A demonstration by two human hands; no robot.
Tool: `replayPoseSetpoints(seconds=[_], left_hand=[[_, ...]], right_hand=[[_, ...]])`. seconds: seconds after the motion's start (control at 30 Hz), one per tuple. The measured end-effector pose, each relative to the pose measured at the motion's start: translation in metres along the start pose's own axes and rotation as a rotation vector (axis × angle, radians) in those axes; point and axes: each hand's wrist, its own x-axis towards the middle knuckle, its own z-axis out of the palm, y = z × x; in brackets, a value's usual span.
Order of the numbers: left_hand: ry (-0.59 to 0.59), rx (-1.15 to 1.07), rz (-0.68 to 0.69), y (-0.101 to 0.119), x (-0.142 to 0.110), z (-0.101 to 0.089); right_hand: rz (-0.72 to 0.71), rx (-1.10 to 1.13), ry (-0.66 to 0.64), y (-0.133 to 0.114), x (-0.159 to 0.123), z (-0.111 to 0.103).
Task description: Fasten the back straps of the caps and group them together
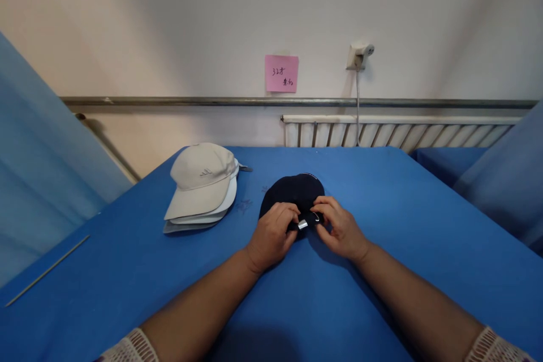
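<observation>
Knit-cuffed forearms (195, 311), left hand (274, 235) and right hand (343, 232) on dark cap (291, 191).

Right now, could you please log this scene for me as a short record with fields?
Left hand: holds the dark cap, left of its silver clasp
Right hand: holds the same cap, right of the clasp
Cap stack: beige baseball cap on top, left of the dark cap
Thin stick: far left on the blue tablecloth
Pink sticky note: above the metal rail

Near-black cap (291, 191), blue tablecloth (394, 203)
</observation>
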Motion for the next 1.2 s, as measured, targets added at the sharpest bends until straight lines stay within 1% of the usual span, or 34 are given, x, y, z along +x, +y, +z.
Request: replayPoseSetpoints(seconds=[0.2, 0.43, 0.57, 0.67, 0.87, 1.1, 1.2], left_hand=[[0.036, 0.022, 0.024, -0.002, 0.001, -0.003], [0.028, 0.054, 0.062, -0.002, -0.001, -0.002], [0.012, 0.051, 0.057, -0.003, -0.001, -0.002], [0.030, 0.047, 0.060, -0.004, 0.000, -0.003], [0.053, 0.057, 0.072, -0.005, 0.000, -0.003], [0.049, 0.042, 0.049, -0.005, -0.002, -0.002], [0.037, 0.049, 0.056, -0.006, -0.002, -0.001]], right_hand=[[-0.023, -0.004, -0.034, -0.005, 0.001, -0.005], [-0.012, -0.012, -0.090, -0.012, 0.002, -0.005], [0.000, -0.011, -0.095, -0.010, 0.001, -0.002], [0.021, -0.011, -0.098, -0.008, 0.001, -0.001], [0.032, -0.021, -0.178, -0.005, 0.002, -0.002], [0.074, 0.033, -0.183, -0.006, 0.003, -0.002], [0.058, 0.019, -0.173, -0.005, 0.003, 0.000]])
